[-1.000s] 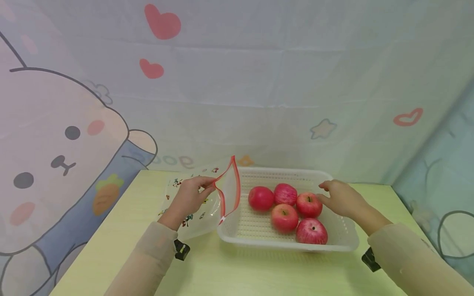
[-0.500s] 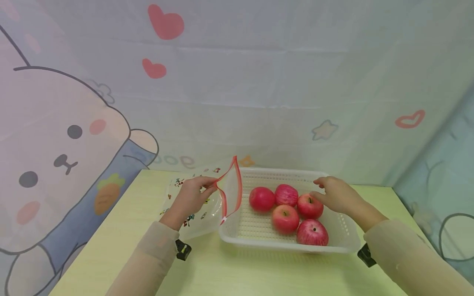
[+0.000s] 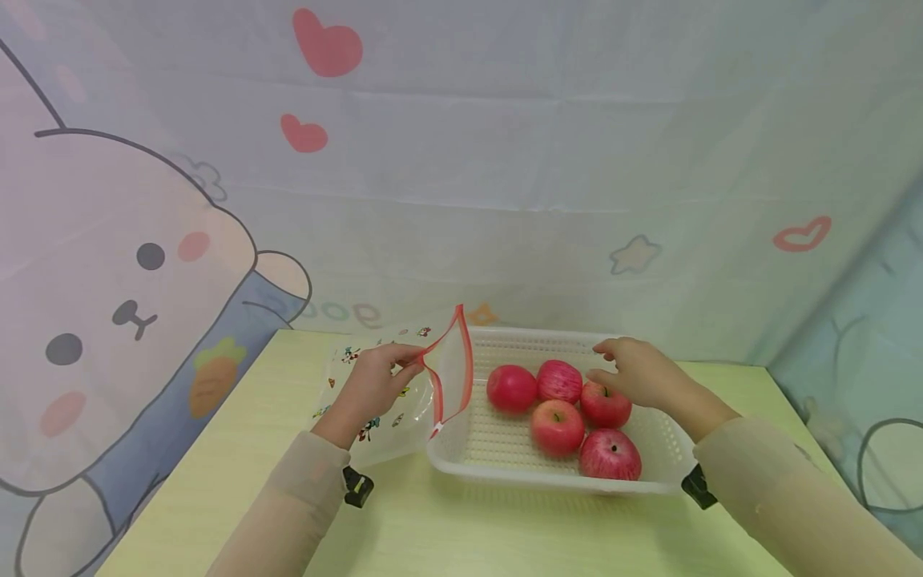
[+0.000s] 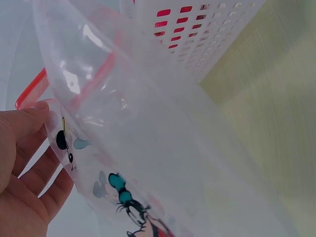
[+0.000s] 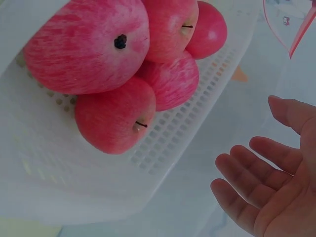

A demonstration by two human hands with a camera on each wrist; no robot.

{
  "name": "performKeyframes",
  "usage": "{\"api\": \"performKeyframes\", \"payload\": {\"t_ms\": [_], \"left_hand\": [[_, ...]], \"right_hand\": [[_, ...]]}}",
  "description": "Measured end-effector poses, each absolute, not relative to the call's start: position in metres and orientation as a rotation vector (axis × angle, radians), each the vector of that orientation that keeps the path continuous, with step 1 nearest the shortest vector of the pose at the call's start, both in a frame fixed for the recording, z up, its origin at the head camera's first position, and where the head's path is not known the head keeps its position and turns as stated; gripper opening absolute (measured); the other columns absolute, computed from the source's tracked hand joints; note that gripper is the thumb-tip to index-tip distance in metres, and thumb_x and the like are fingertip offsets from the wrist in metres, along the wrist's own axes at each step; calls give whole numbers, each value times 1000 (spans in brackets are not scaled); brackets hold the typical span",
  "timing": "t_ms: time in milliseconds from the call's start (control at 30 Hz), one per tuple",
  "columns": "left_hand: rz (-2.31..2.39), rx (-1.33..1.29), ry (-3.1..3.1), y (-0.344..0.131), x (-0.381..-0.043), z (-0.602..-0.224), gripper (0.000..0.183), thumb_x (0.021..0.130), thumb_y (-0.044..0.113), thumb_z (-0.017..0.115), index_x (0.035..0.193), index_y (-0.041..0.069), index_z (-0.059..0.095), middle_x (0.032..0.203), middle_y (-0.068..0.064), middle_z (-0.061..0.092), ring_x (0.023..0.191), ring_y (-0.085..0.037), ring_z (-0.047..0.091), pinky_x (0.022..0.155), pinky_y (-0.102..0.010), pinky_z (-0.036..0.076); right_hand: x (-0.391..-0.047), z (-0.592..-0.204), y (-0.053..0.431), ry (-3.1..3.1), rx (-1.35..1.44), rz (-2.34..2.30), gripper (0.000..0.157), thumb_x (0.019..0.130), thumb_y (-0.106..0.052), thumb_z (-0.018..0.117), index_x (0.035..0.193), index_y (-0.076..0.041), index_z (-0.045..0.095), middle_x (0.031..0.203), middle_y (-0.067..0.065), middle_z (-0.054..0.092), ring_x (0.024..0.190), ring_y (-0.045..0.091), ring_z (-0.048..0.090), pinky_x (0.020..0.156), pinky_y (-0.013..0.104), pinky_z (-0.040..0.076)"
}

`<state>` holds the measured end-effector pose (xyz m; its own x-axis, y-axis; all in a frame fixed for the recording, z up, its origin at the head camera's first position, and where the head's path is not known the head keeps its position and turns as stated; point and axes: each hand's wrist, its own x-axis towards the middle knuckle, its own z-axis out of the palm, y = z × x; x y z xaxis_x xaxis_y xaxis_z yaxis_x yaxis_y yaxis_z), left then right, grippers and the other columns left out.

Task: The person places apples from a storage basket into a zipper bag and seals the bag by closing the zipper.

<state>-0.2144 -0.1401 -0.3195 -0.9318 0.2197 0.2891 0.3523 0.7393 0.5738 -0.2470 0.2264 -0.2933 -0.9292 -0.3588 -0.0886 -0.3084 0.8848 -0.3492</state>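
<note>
Thumb and fingers of the left hand (image 3: 375, 381) pinch the red top edge (image 3: 469, 353) of a clear bag (image 3: 411, 405). The bag's mouth gapes toward a white basket (image 3: 505, 473), and I cannot tell if the two touch. The bag is near the back left corner of the table (image 3: 238, 449), and little cartoon pictures are on it.

The right hand (image 3: 638, 373) holds nothing. Its fingers are a bit bent, with a gap between them and the thumb. It hangs over the back right part of the basket, near a red apple with a stem (image 3: 606, 405).

Five red apples (image 3: 558, 428) sit close together in the basket. One, with a dark dent on top (image 3: 610, 454), is by the basket's front side. The basket has lots of small holes and stands by the middle of the table's back edge.

Behind is a pale cloth (image 3: 490, 160) with pink hearts (image 3: 328, 44) and a big cartoon bear (image 3: 94, 240).
</note>
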Motion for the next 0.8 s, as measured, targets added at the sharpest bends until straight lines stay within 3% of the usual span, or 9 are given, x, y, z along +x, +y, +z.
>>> {"api": "performKeyframes", "payload": {"t_ms": [800], "left_hand": [[-963,-487,-2729,-139,-214,-319,27,92,14,62,117,6,67,106,-8,69,95,-22,64,84,-40,53]], "right_hand": [[-258,-295,210,2849,-669,-533,48,89,-28,64,125,2,58,121,20,61,107,36,59,86,47,53]]}}
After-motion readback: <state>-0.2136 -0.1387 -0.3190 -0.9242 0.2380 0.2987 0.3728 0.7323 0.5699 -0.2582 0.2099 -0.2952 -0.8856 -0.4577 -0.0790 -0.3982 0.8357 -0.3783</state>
